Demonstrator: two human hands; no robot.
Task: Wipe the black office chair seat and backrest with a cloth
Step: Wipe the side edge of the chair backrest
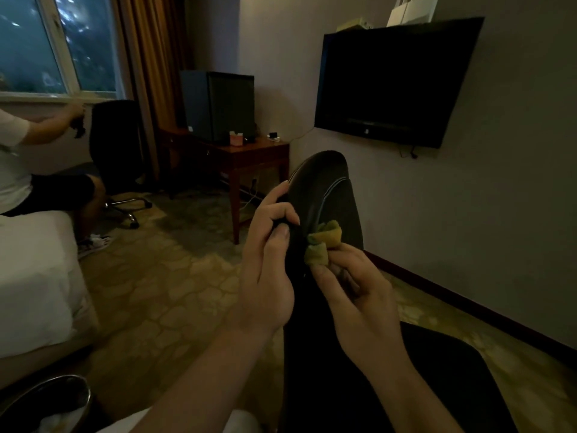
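Head view shows the black chair's backrest [324,189] close up, near the wall [505,189] under the TV [393,79]. The left hand [268,267] has its fingers [282,214] curled round the backrest's edge. The right hand [359,292] pinches a bunched yellow-green cloth [323,242] and holds it against the backrest. The seat [437,385] shows dark below.

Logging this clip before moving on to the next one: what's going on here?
A person is cleaning a black office chair. The left hand grips the edge of the backrest, seemingly to steady it. The right hand holds a bunched yellow-green cloth against the backrest. Neither hand is on the seat below. A second person sits on a bed at the left.
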